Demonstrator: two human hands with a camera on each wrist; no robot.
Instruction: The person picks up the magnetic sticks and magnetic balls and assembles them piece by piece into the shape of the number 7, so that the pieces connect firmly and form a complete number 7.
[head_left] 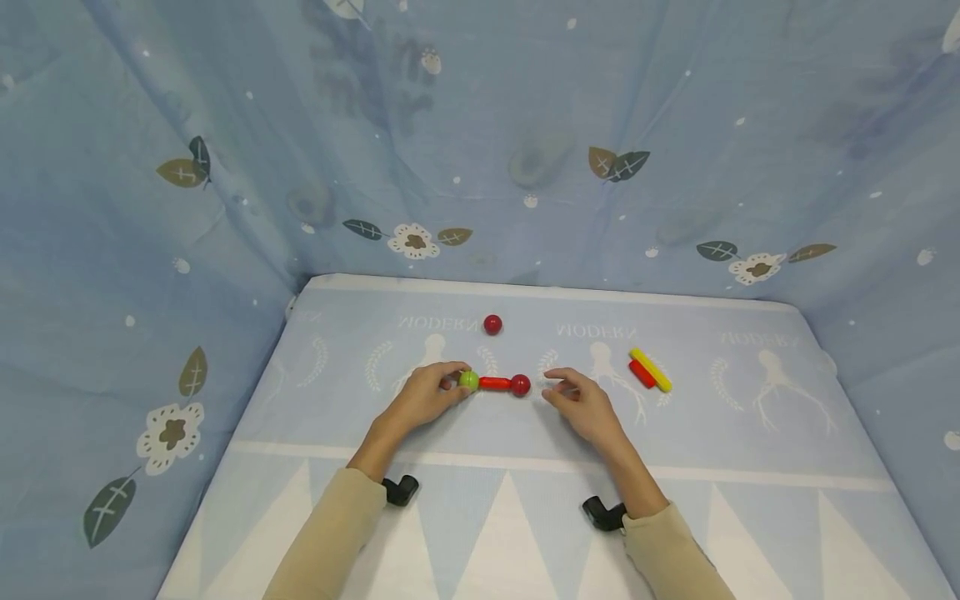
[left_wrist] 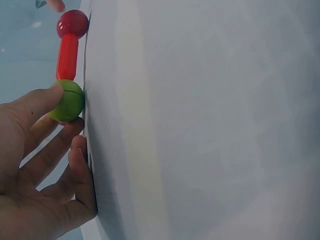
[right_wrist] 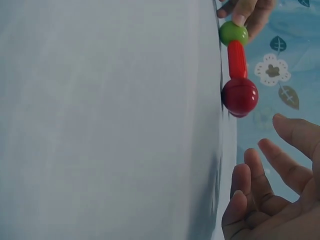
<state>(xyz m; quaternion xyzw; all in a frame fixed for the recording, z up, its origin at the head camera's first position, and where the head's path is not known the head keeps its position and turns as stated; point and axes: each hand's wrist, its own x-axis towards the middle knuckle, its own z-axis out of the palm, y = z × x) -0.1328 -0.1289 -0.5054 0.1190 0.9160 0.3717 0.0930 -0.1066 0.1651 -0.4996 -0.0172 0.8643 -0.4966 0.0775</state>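
Note:
A toy piece lies in the middle of the table: a red rod point(head_left: 495, 383) joins a green ball point(head_left: 468, 381) at its left end to a red ball point(head_left: 520, 385) at its right end. My left hand point(head_left: 429, 395) pinches the green ball between thumb and fingers; the left wrist view has the thumb lying on that ball. Just right of the red end, my right hand point(head_left: 581, 403) is apart from the piece, its fingers spread and loosely bent around nothing. The right wrist view shows a gap between those fingertips and the red ball.
Behind the joined piece sits a loose red ball point(head_left: 492, 324). To the right, a yellow rod point(head_left: 650, 370) lies against a short red rod point(head_left: 642, 373). Patterned blue curtains point(head_left: 480, 150) rise at the back and both sides of the cloth-covered table point(head_left: 480, 467).

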